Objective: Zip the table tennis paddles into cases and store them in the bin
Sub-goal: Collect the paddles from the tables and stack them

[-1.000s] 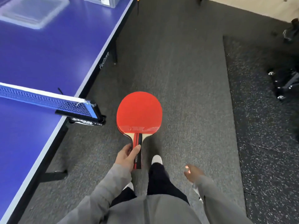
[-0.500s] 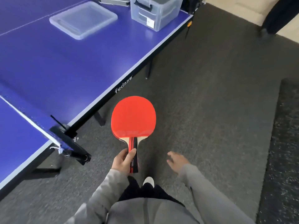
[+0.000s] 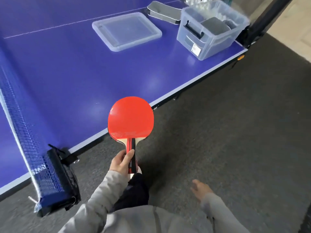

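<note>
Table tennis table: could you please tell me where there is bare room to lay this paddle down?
Free: the wide blue stretch between the net, the clear lid and the near edge. Crowded: the far corner, where the grey case and the clear bin stand close.

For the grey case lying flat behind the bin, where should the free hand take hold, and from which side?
Probably by its near long edge, reaching over the table from the lid's side. The case lies flat, its right end tucked behind the bin, so fingers would pinch that exposed rim. The right hand is free.
</note>
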Demonstrator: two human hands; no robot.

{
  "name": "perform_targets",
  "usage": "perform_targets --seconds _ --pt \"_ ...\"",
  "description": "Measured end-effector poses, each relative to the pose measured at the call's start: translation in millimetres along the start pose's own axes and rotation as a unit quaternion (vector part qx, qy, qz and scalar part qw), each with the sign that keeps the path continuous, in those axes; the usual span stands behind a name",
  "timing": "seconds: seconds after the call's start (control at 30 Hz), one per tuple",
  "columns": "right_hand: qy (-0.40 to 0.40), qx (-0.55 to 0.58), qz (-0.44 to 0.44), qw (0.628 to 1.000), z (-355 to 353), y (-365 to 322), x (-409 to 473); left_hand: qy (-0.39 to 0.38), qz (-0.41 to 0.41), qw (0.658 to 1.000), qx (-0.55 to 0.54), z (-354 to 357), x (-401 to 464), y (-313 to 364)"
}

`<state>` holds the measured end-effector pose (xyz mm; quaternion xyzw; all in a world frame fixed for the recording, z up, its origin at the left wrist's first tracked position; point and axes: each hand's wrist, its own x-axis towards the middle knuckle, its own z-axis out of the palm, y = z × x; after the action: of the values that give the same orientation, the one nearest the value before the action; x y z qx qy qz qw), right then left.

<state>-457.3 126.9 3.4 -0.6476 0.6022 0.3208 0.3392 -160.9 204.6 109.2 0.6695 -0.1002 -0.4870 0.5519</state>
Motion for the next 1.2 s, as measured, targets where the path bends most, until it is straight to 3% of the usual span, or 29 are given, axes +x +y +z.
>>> perform_targets --seconds 0.3,0.8,0.97,1.2 --pt "0.099 -0.006 -0.134 0.986 -139.8 -141.4 50.2 0.102 -0.041 0.993 -0.046 -17.7 99.0 32.1" --pt "0.105 -0.126 -0.401 0.902 -252.7 -327.8 122.3 0.311 -0.040 0.938 -0.144 -63.4 201.6 64.6" --pt "0.119 -0.191 -0.419 0.880 -265.9 -364.8 141.7 0.350 -0.050 0.922 -0.160 -88.4 223.9 70.6" --pt "0.133 -0.219 -0.405 0.878 -258.0 -399.2 155.5 0.303 -0.075 0.943 -0.117 -120.4 235.5 73.4"
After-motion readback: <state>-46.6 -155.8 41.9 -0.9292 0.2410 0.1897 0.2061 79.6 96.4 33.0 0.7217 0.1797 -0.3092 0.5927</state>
